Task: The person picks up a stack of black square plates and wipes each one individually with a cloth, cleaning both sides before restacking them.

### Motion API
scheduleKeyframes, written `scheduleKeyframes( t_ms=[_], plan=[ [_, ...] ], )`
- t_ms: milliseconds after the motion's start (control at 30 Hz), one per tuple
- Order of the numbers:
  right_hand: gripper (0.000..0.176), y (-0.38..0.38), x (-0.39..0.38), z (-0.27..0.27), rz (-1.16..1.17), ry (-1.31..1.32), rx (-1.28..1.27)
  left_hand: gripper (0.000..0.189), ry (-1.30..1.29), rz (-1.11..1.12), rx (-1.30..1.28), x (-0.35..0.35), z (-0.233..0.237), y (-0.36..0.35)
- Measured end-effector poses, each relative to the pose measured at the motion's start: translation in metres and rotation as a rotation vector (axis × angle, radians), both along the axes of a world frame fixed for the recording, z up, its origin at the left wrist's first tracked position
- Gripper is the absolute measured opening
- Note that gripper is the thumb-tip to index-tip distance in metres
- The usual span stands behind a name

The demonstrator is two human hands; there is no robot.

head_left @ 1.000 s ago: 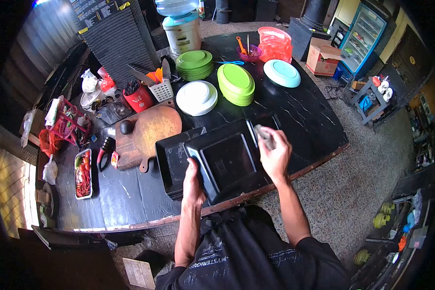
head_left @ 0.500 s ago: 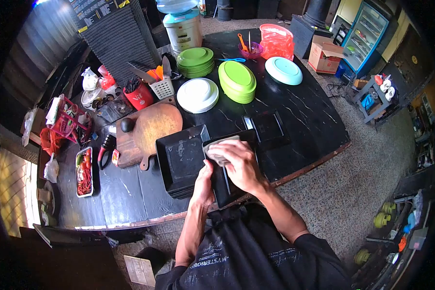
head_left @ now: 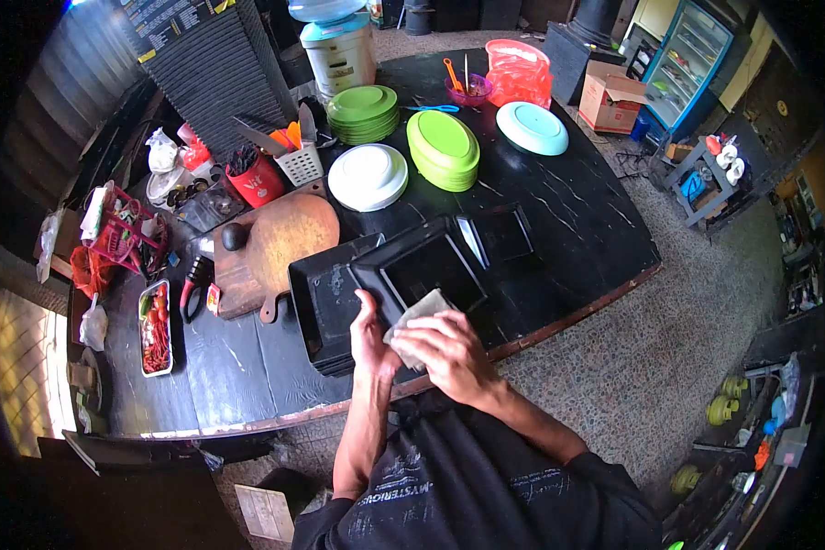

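The left hand [head_left: 368, 332] grips the black plate [head_left: 431, 268] by its near edge, tilted over the stack [head_left: 325, 307] on the bench [head_left: 568, 229], steadying it while the right hand [head_left: 447, 356] presses a cloth [head_left: 414, 312] against its rim.

Only one word here can be read, on the shirt

The black short-sleeved T-shirt [head_left: 486, 490] has pale block letters across its front reading "MYSTERIOUS". The smaller print beneath is too fine to make out. The white lettering on the red plastic cup [head_left: 258, 186] and the rows of print on the black hanging board [head_left: 160, 14] are also illegible.
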State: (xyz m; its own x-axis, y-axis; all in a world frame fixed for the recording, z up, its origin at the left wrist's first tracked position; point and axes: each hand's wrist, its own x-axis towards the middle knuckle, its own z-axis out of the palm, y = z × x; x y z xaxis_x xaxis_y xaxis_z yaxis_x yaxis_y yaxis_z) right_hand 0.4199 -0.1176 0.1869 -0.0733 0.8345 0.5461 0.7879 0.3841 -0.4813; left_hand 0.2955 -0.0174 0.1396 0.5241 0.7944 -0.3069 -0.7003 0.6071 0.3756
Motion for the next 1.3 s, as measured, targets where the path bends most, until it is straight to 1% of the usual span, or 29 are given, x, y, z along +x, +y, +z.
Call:
scheduleKeyframes(
  t_ms=[100, 133, 200, 267, 300, 433, 500, 567, 600, 633, 700, 767, 833, 900, 933, 1067, 1100, 1167, 1200, 1233, 1300],
  plan=[
    [0.030, -0.013, 0.005, -0.009, 0.048, -0.115, 0.031, 0.050, 0.027, 0.056, 0.087, -0.002, 0.004, 0.010],
    [0.030, -0.016, 0.008, -0.012, 0.048, -0.117, 0.032, 0.051, -0.080, 0.026, 0.098, -0.003, -0.002, 0.013],
    [0.032, -0.021, 0.016, -0.016, 0.023, -0.168, 0.145, 0.052, -0.120, 0.035, 0.094, -0.003, -0.005, 0.013],
    [0.035, -0.024, 0.028, -0.015, -0.025, -0.201, 0.186, 0.054, -0.222, 0.032, 0.075, -0.004, -0.008, 0.014],
    [0.036, -0.025, 0.035, -0.014, -0.050, -0.210, 0.195, 0.053, -0.221, 0.035, 0.051, -0.005, 0.002, 0.012],
    [0.034, -0.022, 0.060, -0.015, -0.186, -0.231, 0.311, 0.050, -0.229, 0.075, 0.013, -0.011, 0.005, 0.009],
    [0.034, -0.019, 0.067, -0.015, -0.286, -0.174, 0.333, 0.050, -0.228, 0.071, 0.012, -0.012, 0.007, 0.009],
    [0.039, -0.011, 0.075, -0.024, -0.360, -0.019, 0.356, 0.051, -0.142, 0.058, 0.028, -0.013, 0.010, 0.005],
    [0.042, -0.005, 0.077, -0.023, -0.415, 0.042, 0.352, 0.051, -0.143, 0.059, 0.030, -0.014, 0.010, 0.004],
    [0.041, -0.001, 0.079, -0.017, -0.428, 0.092, 0.351, 0.053, -0.105, 0.038, 0.047, -0.016, 0.009, 0.002],
    [0.039, 0.006, 0.080, -0.018, -0.543, 0.255, 0.289, 0.055, -0.067, 0.014, 0.064, -0.017, 0.009, 0.000],
    [0.034, 0.016, 0.083, -0.012, -0.564, 0.273, 0.282, 0.058, 0.006, -0.083, 0.063, -0.018, 0.008, -0.002],
    [0.032, 0.022, 0.085, -0.005, -0.607, 0.271, 0.230, 0.059, 0.011, -0.106, 0.089, -0.016, 0.010, -0.007],
    [0.033, 0.028, 0.085, 0.002, -0.589, 0.267, 0.227, 0.059, 0.059, -0.131, 0.109, -0.013, 0.015, -0.010],
    [0.033, 0.030, 0.085, 0.005, -0.574, 0.260, 0.220, 0.058, 0.068, -0.131, 0.115, -0.014, 0.010, -0.009],
    [0.038, 0.036, 0.083, 0.020, -0.518, 0.210, 0.220, 0.058, 0.056, -0.129, 0.097, -0.017, 0.007, -0.007],
    [0.038, 0.038, 0.081, 0.025, -0.517, 0.211, 0.219, 0.056, 0.050, -0.168, 0.094, -0.019, 0.009, -0.007],
    [0.041, 0.044, 0.075, 0.031, -0.384, 0.102, 0.252, 0.055, 0.044, -0.206, 0.090, -0.018, 0.008, -0.008],
    [0.045, 0.044, 0.070, 0.030, -0.365, 0.045, 0.167, 0.055, 0.083, -0.216, 0.101, -0.015, 0.006, -0.010],
    [0.048, 0.044, 0.063, 0.032, -0.295, 0.042, 0.120, 0.055, 0.121, -0.227, 0.113, -0.012, 0.002, -0.011],
    [0.050, 0.047, 0.050, 0.028, -0.219, 0.014, 0.106, 0.055, 0.145, -0.235, 0.125, -0.008, -0.009, -0.010]
  ],
)
